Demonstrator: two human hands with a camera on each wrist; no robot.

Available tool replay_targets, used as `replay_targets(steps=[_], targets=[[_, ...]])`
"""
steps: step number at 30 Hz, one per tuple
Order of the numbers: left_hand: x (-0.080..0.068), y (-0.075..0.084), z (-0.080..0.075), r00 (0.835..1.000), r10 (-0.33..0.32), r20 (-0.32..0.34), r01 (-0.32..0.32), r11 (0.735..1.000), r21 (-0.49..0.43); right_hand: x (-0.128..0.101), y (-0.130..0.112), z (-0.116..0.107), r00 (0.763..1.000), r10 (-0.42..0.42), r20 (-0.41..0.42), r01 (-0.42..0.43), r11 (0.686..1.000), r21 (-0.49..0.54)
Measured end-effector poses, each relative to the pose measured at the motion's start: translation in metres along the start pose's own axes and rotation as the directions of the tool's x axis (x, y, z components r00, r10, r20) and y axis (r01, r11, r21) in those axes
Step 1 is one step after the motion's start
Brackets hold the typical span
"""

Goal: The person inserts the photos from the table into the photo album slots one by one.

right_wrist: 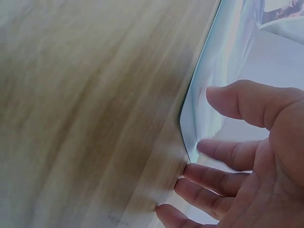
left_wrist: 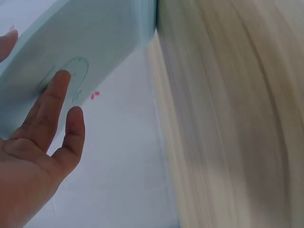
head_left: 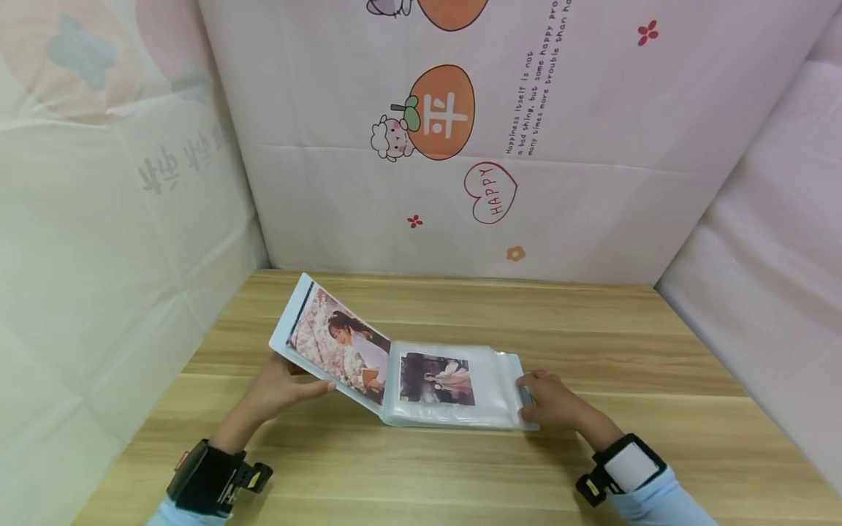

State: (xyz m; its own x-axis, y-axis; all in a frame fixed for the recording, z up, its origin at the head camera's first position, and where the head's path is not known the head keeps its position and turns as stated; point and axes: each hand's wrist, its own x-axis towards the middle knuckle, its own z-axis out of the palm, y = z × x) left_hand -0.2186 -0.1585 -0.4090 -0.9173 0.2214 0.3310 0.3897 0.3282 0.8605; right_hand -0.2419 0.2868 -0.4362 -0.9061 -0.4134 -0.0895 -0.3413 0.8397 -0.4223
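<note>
A photo album (head_left: 493,376) lies spread on the wooden table, its light blue front cover (head_left: 291,314) tilted up at the left. A large portrait photo (head_left: 349,343) fills the inside of that cover, and a smaller photo (head_left: 437,380) sits in the clear sleeve on the right. My left hand (head_left: 283,391) holds the raised cover, thumb along the lower edge and fingers (left_wrist: 54,102) against its outer face. At the album's right edge is my right hand (head_left: 555,402), with its thumb over the sleeves and its index fingertip at the cover's corner; the other fingertips rest near the tabletop.
The wooden tabletop (head_left: 408,475) stretches around the album. White printed cloth hangs as a back wall (head_left: 329,204) and as side walls at left (head_left: 99,256) and right (head_left: 776,241). Both wrists wear black straps with small cameras.
</note>
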Motion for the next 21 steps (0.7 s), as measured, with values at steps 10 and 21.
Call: replay_targets(steps=[10,21], targets=[[0.009,0.003,0.026,0.998,0.064,0.012,-0.065,0.995,0.075,0.0,0.004,0.001,1.0,-0.028,0.005,0.028,0.999,-0.035],[0.018,0.005,0.051,0.974,0.215,0.076,-0.222,0.969,0.106,0.001,0.005,0.001,1.0,-0.007,0.019,0.008,0.999,-0.043]])
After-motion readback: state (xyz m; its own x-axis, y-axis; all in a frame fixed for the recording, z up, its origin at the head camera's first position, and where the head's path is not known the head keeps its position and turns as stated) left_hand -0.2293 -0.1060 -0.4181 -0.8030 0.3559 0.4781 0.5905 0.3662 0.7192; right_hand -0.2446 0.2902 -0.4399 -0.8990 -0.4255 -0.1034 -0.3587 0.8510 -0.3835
